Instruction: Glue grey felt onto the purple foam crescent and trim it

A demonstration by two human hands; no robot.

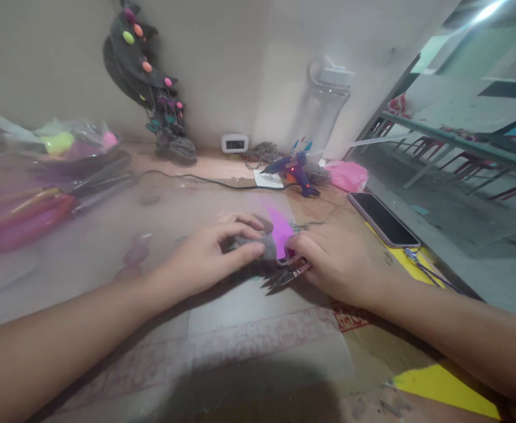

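Near the middle of the work surface, my left hand (229,249) has its fingers curled round a dark grey piece (267,244), blurred in part. A bright purple piece (282,232) stands up between my two hands, touching the grey piece. My right hand (328,258) is closed at the right edge of the purple piece, and small thread snips (288,276) lie within its fingers, blades pointing left. Some grey yarn (306,225) shows just behind my right fingers. How the purple and grey pieces are joined is hidden by my fingers.
Behind my hands a glue gun (295,170) stands by a white card, its black cord running left. A phone (384,220) lies at the right edge. Plastic-wrapped materials (59,144) and red-handled scissors (59,205) are at left. A small clock (235,143) and a bottle (324,111) stand at the back.
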